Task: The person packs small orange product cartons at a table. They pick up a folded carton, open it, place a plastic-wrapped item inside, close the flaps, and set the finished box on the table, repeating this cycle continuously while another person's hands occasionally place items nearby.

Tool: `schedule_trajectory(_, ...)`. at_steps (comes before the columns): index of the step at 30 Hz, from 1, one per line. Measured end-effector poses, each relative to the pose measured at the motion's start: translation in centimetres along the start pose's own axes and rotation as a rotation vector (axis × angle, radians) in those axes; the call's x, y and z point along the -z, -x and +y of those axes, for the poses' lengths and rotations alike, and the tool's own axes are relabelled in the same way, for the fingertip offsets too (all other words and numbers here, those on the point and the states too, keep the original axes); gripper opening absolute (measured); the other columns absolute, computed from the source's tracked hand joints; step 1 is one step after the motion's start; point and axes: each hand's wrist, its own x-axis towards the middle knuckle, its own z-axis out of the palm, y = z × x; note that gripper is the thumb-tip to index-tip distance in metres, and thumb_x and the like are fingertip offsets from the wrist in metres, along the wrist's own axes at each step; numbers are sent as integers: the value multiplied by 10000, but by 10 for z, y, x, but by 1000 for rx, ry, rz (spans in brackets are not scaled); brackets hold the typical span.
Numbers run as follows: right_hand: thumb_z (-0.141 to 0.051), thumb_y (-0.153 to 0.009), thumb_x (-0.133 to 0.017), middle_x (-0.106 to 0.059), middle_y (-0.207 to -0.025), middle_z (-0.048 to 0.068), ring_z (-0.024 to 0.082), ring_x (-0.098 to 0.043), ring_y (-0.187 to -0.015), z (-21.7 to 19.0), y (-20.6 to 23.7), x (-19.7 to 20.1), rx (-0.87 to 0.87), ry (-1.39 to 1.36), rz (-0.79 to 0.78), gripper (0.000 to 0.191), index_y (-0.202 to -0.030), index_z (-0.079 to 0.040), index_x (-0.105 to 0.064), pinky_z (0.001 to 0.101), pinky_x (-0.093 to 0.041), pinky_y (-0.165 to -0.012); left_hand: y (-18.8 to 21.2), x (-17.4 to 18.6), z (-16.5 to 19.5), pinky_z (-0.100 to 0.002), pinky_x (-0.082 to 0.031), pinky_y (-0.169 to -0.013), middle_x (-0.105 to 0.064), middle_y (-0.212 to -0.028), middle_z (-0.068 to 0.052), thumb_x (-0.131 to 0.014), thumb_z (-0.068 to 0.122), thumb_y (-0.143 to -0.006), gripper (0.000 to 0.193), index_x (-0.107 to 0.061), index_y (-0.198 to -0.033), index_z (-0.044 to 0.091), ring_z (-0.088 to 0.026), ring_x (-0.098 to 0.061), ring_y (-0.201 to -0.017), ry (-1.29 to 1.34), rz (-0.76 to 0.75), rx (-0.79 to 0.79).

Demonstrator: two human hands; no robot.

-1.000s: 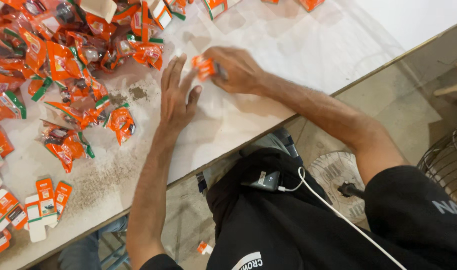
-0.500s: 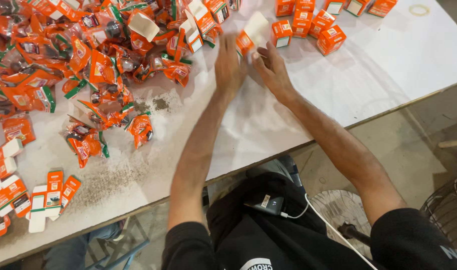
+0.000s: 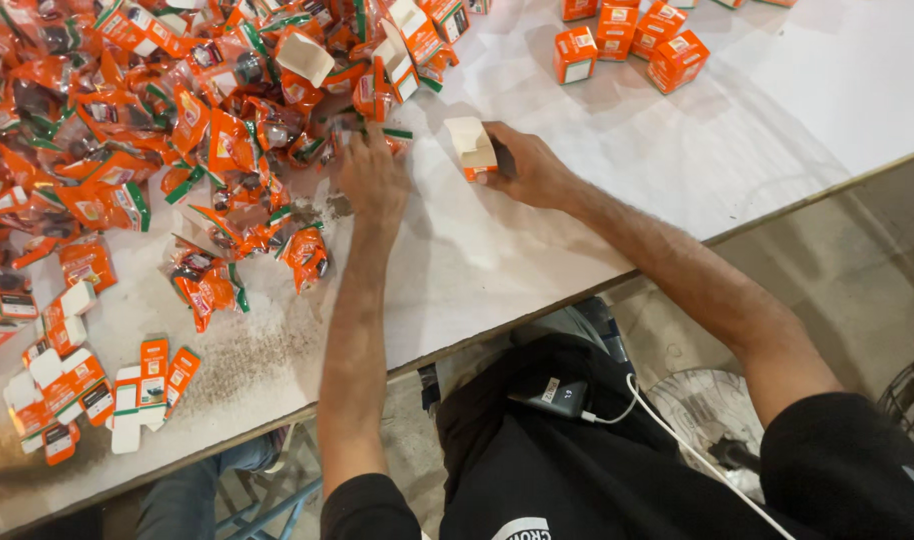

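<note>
My right hand [image 3: 527, 168] grips a small orange and white carton [image 3: 473, 146] standing on the white table [image 3: 537, 250], its top flap raised. My left hand [image 3: 372, 175] reaches into the near edge of a big heap of orange packets [image 3: 217, 130], fingers spread over one packet; whether it has hold of any is hidden. Several open cartons [image 3: 397, 50] lie mixed into the heap behind both hands.
Several closed orange cartons [image 3: 627, 45] stand grouped at the far right of the table. Flattened orange and white carton blanks [image 3: 87, 385] lie at the near left. The table's front edge [image 3: 677, 245] runs diagonally. A floor fan [image 3: 717, 420] stands below to the right.
The carton in my right hand has come down onto the table, and my left hand has left it and moved left to the packet heap.
</note>
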Motion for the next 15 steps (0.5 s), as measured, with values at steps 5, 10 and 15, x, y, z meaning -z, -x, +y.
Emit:
schedule_trajectory(5,-121,-807,-872,-623,-1199,189,354,-653,-1083,-1,0,3,172,-3,29,615,-1332,1,-575,423,-536,-930,43,32,12,-431,-532,-819,-661,-1159,-211,-690,135,-947,418,-580,-1342,55,-355,-657,-1010,340,0,41)
schedule_trajectory(10,-200,-681,-933,-682,-1043,128,339,-676,-955,-11,0,-3,2,-3,-39,607,-1214,-50,-684,430,-533,-821,57,34,42,-427,-519,-1000,-617,-1323,-218,-723,-49,-900,487,-521,-1331,58,-369,-621,-1184,628,317,-368)
schedule_trajectory(15,-183,-711,-895,-692,-1058,114,334,-686,-972,-18,0,-3,69,8,-40,549,-1206,-68,-686,426,-547,-837,54,37,70,-519,-445,-1205,-629,-1352,-203,-757,-18,-957,497,-545,-1404,32,-462,-509,-1427,415,132,-515)
